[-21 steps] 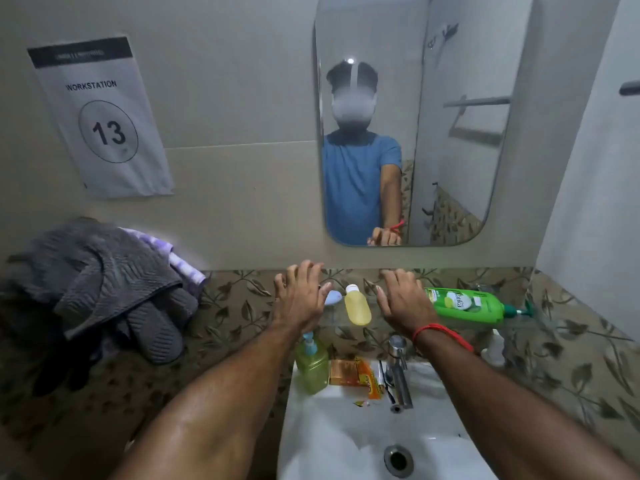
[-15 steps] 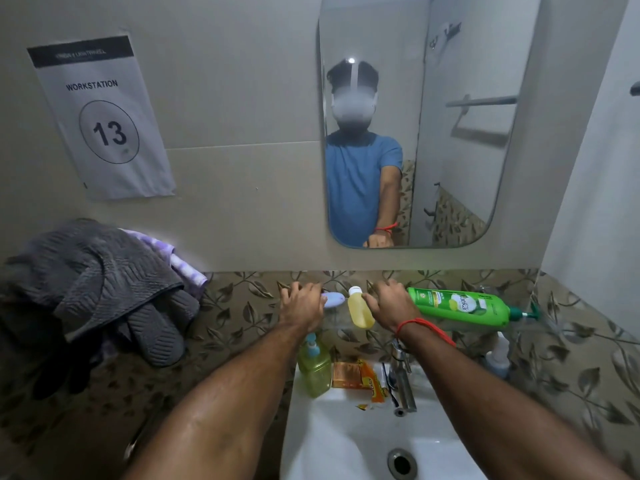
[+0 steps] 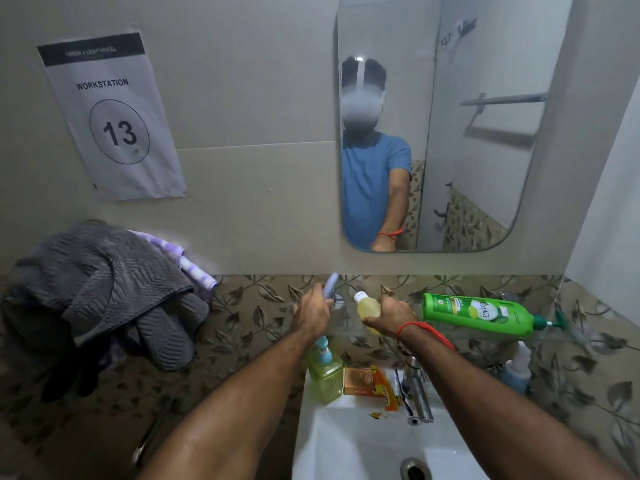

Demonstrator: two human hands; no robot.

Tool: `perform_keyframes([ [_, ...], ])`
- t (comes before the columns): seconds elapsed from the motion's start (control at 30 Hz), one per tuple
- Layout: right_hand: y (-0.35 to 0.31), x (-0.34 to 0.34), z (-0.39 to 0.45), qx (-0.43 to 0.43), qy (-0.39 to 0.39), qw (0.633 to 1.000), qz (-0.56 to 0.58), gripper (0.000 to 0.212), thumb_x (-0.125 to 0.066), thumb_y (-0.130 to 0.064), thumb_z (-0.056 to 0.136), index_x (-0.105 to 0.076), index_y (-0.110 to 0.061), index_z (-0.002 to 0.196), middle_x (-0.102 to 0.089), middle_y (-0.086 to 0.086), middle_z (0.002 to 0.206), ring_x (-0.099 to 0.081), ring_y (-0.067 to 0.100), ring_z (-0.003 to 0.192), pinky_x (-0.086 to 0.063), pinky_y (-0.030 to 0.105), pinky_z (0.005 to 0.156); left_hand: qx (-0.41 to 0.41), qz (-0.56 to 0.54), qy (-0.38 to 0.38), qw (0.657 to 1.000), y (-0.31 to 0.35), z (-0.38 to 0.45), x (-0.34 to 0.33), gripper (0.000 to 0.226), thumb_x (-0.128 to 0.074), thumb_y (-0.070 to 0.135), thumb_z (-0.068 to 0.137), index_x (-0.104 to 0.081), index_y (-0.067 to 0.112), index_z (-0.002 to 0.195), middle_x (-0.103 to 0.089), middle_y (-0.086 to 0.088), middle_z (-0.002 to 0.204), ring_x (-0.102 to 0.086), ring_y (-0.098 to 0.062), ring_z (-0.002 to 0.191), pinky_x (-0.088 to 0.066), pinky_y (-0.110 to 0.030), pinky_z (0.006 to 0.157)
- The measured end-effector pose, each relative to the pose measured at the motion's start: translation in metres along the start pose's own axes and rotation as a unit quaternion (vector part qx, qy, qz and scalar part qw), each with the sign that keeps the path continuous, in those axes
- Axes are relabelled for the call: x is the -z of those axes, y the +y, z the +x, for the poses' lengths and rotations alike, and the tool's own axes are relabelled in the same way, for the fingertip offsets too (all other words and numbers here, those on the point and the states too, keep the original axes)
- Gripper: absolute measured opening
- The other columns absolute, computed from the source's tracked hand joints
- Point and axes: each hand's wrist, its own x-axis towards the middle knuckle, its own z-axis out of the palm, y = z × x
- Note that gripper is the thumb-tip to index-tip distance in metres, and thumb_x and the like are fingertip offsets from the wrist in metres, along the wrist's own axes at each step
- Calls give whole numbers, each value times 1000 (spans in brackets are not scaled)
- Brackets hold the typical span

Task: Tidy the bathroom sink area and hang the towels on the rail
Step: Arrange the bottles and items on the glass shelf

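Note:
My left hand [image 3: 311, 311] grips a small pale blue tube [image 3: 330, 285] that sticks up above the glass shelf [image 3: 540, 336]. My right hand [image 3: 389, 315] grips a small yellow bottle [image 3: 369, 306] with a white cap, tilted over the shelf. A large green shampoo bottle [image 3: 478, 315] lies on its side on the shelf to the right. A grey towel [image 3: 100, 282] and a purple striped cloth [image 3: 180, 258] hang bunched at the left wall. The white sink [image 3: 349, 445] is below my arms.
On the sink rim stand a green pump soap bottle [image 3: 325, 374], an orange packet [image 3: 370, 384] and the chrome tap [image 3: 419, 393]. A blue bottle [image 3: 517, 370] sits under the shelf at right. The mirror [image 3: 450, 116] reflects a towel rail. A workstation sign [image 3: 114, 116] hangs on the wall.
Both hands came down onto the shelf and closed: the left picked up the pale blue tube and raised it, the right took hold of the yellow bottle and tilted it.

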Motion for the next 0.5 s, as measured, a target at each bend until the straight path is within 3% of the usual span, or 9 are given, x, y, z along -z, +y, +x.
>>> perform_keyframes([
  [0.1, -1, 1, 2, 29, 31, 997, 58, 50, -75, -30, 79, -58, -11, 121, -64, 15, 122, -58, 31, 116, -47, 33, 93, 10, -131, 24, 991, -10, 4, 14, 60, -66, 17, 93, -41, 9, 147, -55, -15, 140, -54, -34, 127, -45, -42, 105],
  [0.2, -9, 8, 3, 59, 85, 989, 108, 44, -74, -24, 77, -64, -9, 118, -67, 16, 117, -58, 32, 114, -46, 32, 91, 22, -145, 26, 989, -26, 6, 21, 67, -77, 18, 86, -43, 10, 144, -58, -14, 137, -58, -31, 122, -50, -44, 101],
  [0.33, -27, 11, 6, 67, 130, 976, 162, 30, -71, -25, 80, -71, -9, 105, -67, 16, 105, -62, 31, 102, -43, 28, 81, 18, -172, 10, 985, -40, 6, 20, 70, -82, 16, 82, -45, 14, 142, -61, -12, 134, -60, -21, 110, -53, -33, 89],
  [0.5, -49, 5, 8, 54, 161, 971, 170, 30, -64, -29, 85, -71, -5, 100, -65, 17, 102, -60, 32, 100, -48, 37, 86, -8, -162, -21, 987, -41, 9, 22, 69, -80, 18, 84, -43, 16, 143, -60, -11, 136, -61, -25, 115, -55, -46, 97],
])
